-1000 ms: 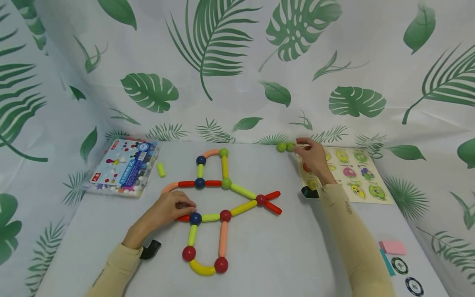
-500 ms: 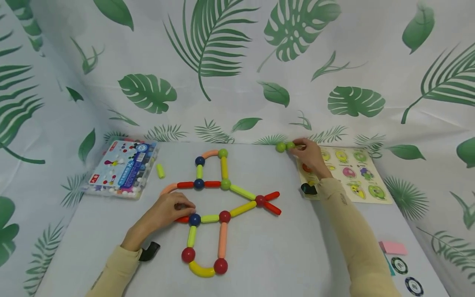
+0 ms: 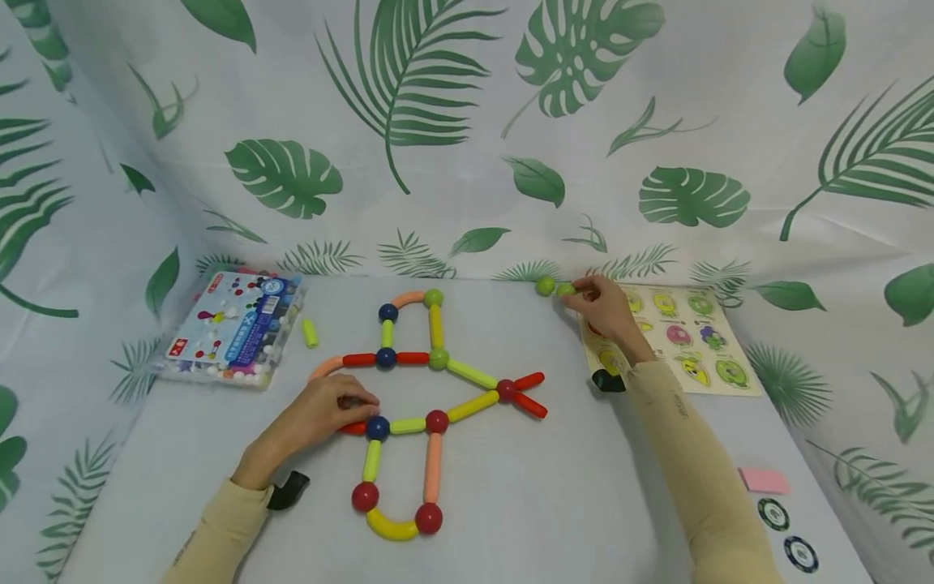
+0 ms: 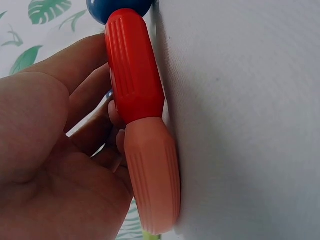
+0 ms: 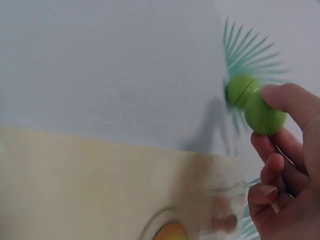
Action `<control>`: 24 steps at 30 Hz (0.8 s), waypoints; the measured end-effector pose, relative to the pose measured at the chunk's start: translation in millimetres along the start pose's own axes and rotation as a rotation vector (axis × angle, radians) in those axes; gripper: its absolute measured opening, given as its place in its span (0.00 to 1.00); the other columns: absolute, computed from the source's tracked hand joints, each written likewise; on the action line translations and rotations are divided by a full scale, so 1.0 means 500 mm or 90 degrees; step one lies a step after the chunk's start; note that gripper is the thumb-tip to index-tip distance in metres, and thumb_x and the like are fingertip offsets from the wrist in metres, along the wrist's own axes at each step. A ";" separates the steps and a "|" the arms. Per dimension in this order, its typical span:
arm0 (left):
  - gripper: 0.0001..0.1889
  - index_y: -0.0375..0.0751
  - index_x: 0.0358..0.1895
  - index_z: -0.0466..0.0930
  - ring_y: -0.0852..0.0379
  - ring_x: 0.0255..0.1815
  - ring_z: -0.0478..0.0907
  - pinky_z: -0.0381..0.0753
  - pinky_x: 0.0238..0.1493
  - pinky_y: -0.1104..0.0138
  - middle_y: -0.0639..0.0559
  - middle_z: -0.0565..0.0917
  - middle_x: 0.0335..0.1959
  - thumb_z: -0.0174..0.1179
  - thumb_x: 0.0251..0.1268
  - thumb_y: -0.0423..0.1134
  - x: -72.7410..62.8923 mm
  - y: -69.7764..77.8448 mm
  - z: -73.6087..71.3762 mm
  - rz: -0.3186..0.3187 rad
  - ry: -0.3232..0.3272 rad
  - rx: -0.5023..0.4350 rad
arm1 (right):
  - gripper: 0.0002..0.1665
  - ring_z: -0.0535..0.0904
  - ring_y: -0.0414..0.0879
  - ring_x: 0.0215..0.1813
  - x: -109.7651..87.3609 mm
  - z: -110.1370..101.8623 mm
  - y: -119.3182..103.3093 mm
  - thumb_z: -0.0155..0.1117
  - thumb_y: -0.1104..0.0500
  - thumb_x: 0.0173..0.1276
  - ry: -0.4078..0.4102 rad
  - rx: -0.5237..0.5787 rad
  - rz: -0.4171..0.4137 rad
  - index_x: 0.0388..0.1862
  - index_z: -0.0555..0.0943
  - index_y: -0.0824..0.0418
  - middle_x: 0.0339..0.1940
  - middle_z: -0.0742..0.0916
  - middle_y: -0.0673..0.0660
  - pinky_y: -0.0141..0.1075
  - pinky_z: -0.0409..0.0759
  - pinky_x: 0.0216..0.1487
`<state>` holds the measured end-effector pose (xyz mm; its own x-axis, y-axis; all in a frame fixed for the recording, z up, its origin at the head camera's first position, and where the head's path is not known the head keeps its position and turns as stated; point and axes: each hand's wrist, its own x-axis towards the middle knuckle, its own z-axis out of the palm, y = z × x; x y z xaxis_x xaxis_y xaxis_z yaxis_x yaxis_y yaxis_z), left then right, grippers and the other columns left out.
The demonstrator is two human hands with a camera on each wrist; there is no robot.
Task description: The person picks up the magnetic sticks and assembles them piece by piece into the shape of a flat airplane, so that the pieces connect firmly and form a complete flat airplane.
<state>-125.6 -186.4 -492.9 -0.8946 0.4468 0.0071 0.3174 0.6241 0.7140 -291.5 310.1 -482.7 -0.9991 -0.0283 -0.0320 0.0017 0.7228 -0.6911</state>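
A flat figure of magnetic rods and balls lies mid-table in the head view. My left hand [image 3: 321, 412] is at its lower left part, fingers curled against a red magnetic rod [image 4: 134, 65] beside a blue ball [image 3: 378, 427]. A curved salmon rod [image 4: 152, 170] continues from that rod's other end in the left wrist view. At the back of the table, my right hand [image 3: 601, 307] pinches a green ball [image 5: 265, 117] between thumb and fingers. A second green ball [image 3: 545, 285] sits just left of it, overlapped by the held ball in the right wrist view.
A clear box of parts [image 3: 226, 324] with a printed lid stands at the back left, a loose light-green rod [image 3: 310, 333] beside it. A fruit sticker sheet [image 3: 718, 385] lies under my right wrist. A pink block [image 3: 764, 480] and two round chips [image 3: 801, 554] lie front right.
The pinched green ball has come slightly toward me, and a small gap now shows between it and the other green ball. My left hand stays in place; the head view has shifted a little.
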 end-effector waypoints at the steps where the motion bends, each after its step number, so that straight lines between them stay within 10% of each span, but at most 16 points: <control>1: 0.07 0.51 0.42 0.91 0.65 0.36 0.76 0.78 0.39 0.72 0.66 0.85 0.34 0.72 0.63 0.42 0.001 0.000 -0.002 0.001 -0.001 0.001 | 0.33 0.71 0.50 0.48 -0.014 -0.001 -0.001 0.69 0.37 0.67 -0.004 0.006 -0.005 0.60 0.78 0.58 0.49 0.80 0.58 0.36 0.71 0.42; 12: 0.07 0.49 0.42 0.92 0.67 0.34 0.76 0.79 0.40 0.72 0.65 0.86 0.33 0.71 0.63 0.41 -0.001 -0.011 -0.010 0.009 0.003 0.008 | 0.22 0.72 0.49 0.38 -0.184 0.023 0.009 0.74 0.49 0.66 -0.107 0.049 -0.088 0.56 0.82 0.56 0.36 0.77 0.57 0.32 0.68 0.32; 24: 0.07 0.49 0.43 0.92 0.65 0.34 0.76 0.79 0.41 0.71 0.65 0.86 0.34 0.71 0.63 0.41 0.002 -0.008 -0.002 0.012 0.006 0.002 | 0.21 0.72 0.46 0.38 -0.230 0.048 0.011 0.77 0.46 0.62 -0.127 0.023 -0.126 0.51 0.83 0.49 0.34 0.78 0.56 0.30 0.69 0.37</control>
<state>-128.1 -189.3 -495.0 -0.8915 0.4522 0.0267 0.3345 0.6176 0.7118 -175.4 300.6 -500.1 -0.9520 -0.3044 -0.0319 -0.1881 0.6641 -0.7236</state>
